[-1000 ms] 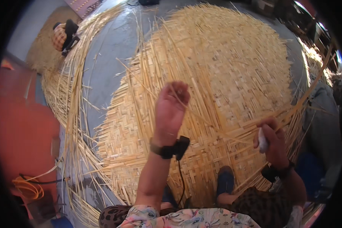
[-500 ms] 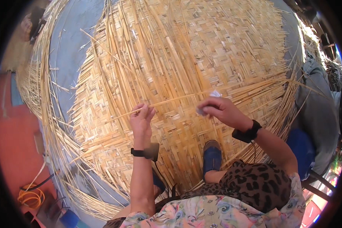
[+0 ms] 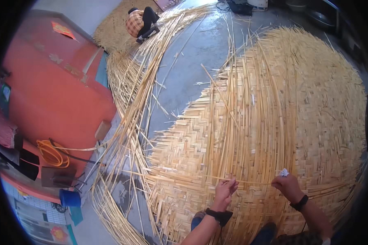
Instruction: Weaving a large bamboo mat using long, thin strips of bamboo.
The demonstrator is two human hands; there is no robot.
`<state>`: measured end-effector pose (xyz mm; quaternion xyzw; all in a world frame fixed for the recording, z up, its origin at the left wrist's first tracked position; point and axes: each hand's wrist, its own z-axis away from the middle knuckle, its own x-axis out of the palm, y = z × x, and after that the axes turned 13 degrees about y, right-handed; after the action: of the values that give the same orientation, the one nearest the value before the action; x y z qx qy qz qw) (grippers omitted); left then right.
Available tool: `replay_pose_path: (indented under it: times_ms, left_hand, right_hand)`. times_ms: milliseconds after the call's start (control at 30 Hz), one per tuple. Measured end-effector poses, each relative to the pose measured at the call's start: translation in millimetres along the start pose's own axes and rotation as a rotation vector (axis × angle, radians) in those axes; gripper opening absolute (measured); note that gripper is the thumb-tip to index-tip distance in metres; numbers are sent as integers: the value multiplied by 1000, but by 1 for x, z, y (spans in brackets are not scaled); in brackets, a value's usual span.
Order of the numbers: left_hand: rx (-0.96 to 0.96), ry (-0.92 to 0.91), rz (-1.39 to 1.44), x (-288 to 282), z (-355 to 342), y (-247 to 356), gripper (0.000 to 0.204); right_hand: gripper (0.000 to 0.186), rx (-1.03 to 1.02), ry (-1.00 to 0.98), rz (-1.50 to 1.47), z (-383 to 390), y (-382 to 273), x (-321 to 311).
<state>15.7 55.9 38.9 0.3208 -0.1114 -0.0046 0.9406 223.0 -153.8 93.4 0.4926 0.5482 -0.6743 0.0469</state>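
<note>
A large woven mat [image 3: 331, 102] of flat straw-coloured strips spreads on the floor under and in front of me. My left hand [image 3: 224, 195] is closed in a pinch on a thin reed strip [image 3: 253, 182] just above the mat. The strip runs left past those fingers and right to my right hand [image 3: 288, 188], whose fingers are also pinched at it. A small crumpled white piece [image 3: 283, 172] shows at the top of the right hand; whether it is cloth or paper I cannot tell. Long loose strips [image 3: 245, 122] lie lengthwise over the mat's middle.
Long piles of loose reed strips [image 3: 131, 118] line the mat's left side on the grey floor [image 3: 180, 77]. Farther off, another person [image 3: 139, 24] crouches on a second mat [image 3: 112, 30]. Along the red wall [image 3: 65, 102] are an orange cable coil [image 3: 51, 153] and a blue bucket [image 3: 70, 198].
My view has swung left and up, bringing the red wall and crouching person into sight. The right hand has closed at the strip. Both hands now appear lower and farther right.
</note>
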Motion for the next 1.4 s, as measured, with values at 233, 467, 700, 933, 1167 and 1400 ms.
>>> replay_pose_path:
  times_ms: [233,467,700,933,1167,1400]
  left_hand:
    - [183,-115,51,0,-4,-15,18]
    - [142,-22,25,14,-3,-6,16]
    - [245,-145,112,25,23,-3,19]
    - [189,-243,-93,7,14,-2,19]
    - [110,-86,-137,5,13,-9,22]
    - [280,-151,-25,12,20,-4,18]
  right_hand:
    - [10,170,-73,-103,-8,10,-16]
    - [11,61,51,-234,-4,7,-21]
    - [5,-22,125,-7,-2,20,-19]
    - [14,69,7,-194,6,48,-16]
    - [11,-166,202,-47,13,39,-14]
    - [10,-68,70,-31,7,41,-12]
